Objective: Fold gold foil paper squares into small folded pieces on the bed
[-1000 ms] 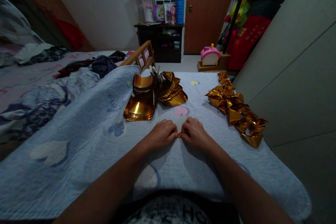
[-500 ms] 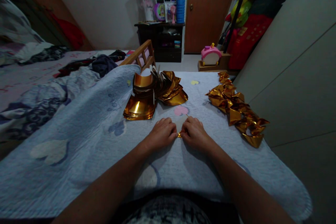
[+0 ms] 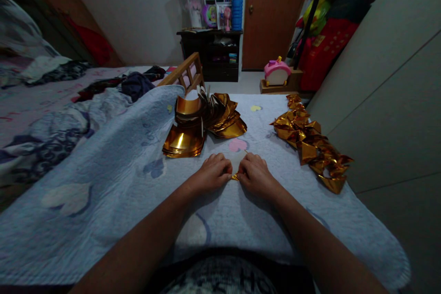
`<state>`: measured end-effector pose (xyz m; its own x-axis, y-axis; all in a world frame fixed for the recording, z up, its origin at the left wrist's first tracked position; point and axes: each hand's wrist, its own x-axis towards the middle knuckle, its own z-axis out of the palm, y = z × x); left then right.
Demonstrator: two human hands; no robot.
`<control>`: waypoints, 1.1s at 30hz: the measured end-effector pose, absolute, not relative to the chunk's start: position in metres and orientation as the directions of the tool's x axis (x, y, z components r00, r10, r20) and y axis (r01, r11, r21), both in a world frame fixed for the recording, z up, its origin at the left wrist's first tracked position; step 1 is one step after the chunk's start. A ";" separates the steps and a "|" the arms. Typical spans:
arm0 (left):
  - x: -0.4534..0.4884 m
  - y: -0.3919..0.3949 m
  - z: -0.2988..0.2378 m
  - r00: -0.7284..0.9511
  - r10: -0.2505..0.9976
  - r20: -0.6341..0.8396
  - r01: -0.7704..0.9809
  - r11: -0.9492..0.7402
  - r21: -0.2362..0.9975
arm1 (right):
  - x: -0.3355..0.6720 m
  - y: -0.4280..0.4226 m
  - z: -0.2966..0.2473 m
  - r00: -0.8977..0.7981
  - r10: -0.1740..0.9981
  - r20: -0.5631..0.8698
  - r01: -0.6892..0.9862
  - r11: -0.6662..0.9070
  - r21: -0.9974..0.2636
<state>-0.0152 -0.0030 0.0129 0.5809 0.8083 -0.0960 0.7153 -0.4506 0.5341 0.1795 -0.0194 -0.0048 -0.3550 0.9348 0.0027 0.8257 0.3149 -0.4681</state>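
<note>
Between my hands lies a sheet of gold foil paper, pale back up, its near edge turned over into a narrow gold strip. My left hand pinches the strip's left end with curled fingers. At the right end, my right hand grips the same edge between thumb and fingers. Much of the sheet is hidden under both hands. Beyond my left hand stand fanned stacks of gold foil sheets. To the right lies a row of folded gold foil pieces.
A pale blue quilt with heart shapes covers the surface and rises at the left. Rumpled clothes lie on the bed beyond it. A wooden rail borders the far left, and a pale cabinet stands close on the right.
My left fingers have shifted very slightly along the folded edge. My right hand, the stacks and the folded pieces look the same.
</note>
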 end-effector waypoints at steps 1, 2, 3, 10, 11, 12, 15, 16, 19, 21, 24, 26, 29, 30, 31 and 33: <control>-0.016 -0.002 0.013 0.581 0.808 -0.100 0.711 -0.445 0.545 | 0.180 -0.019 -0.005 -0.355 0.935 0.001 0.827 0.315 -0.466; -0.016 -0.001 0.013 0.578 0.809 -0.104 0.710 -0.436 0.554 | 0.180 -0.019 -0.005 -0.355 0.935 0.002 0.828 0.315 -0.464; -0.015 -0.001 0.013 0.573 0.813 -0.106 0.710 -0.427 0.560 | 0.180 -0.019 -0.005 -0.356 0.934 0.002 0.827 0.317 -0.464; -0.010 0.001 0.012 0.537 0.838 -0.095 0.735 -0.410 0.541 | 0.179 -0.020 -0.001 -0.360 0.933 -0.009 0.821 0.313 -0.478; -0.010 0.001 0.012 0.535 0.839 -0.095 0.735 -0.407 0.541 | 0.179 -0.020 0.000 -0.360 0.933 -0.012 0.819 0.309 -0.484; -0.010 0.000 0.013 0.536 0.839 -0.094 0.733 -0.407 0.545 | 0.179 -0.020 0.001 -0.359 0.933 -0.016 0.816 0.305 -0.490; -0.013 -0.001 0.013 0.553 0.827 -0.097 0.716 -0.413 0.563 | 0.179 -0.019 0.003 -0.358 0.933 -0.038 0.811 0.291 -0.507; -0.014 -0.002 0.014 0.560 0.822 -0.105 0.711 -0.412 0.569 | 0.179 -0.019 0.004 -0.357 0.933 -0.044 0.809 0.286 -0.514; -0.016 -0.002 0.014 0.565 0.813 -0.139 0.710 -0.394 0.583 | 0.180 -0.018 0.004 -0.358 0.932 -0.047 0.792 0.277 -0.544; -0.016 -0.001 0.013 0.559 0.815 -0.153 0.715 -0.380 0.587 | 0.181 -0.018 0.005 -0.360 0.932 -0.045 0.779 0.273 -0.565; -0.016 0.001 0.010 0.556 0.819 -0.140 0.709 -0.378 0.596 | 0.182 -0.019 0.007 -0.371 0.927 -0.057 0.768 0.271 -0.580; -0.017 0.001 0.007 0.564 0.817 -0.122 0.693 -0.387 0.609 | 0.183 -0.020 0.009 -0.378 0.923 -0.065 0.765 0.273 -0.583; -0.017 0.002 0.006 0.567 0.816 -0.110 0.679 -0.388 0.623 | 0.183 -0.020 0.010 -0.383 0.921 -0.068 0.761 0.274 -0.588; -0.017 0.001 0.007 0.565 0.817 -0.112 0.680 -0.385 0.624 | 0.183 -0.020 0.011 -0.386 0.920 -0.067 0.760 0.276 -0.589; -0.016 0.001 0.007 0.563 0.819 -0.114 0.683 -0.383 0.622 | 0.183 -0.020 0.010 -0.388 0.919 -0.065 0.759 0.279 -0.589; -0.016 0.000 0.009 0.560 0.820 -0.116 0.690 -0.384 0.614 | 0.183 -0.019 0.010 -0.389 0.919 -0.064 0.760 0.281 -0.587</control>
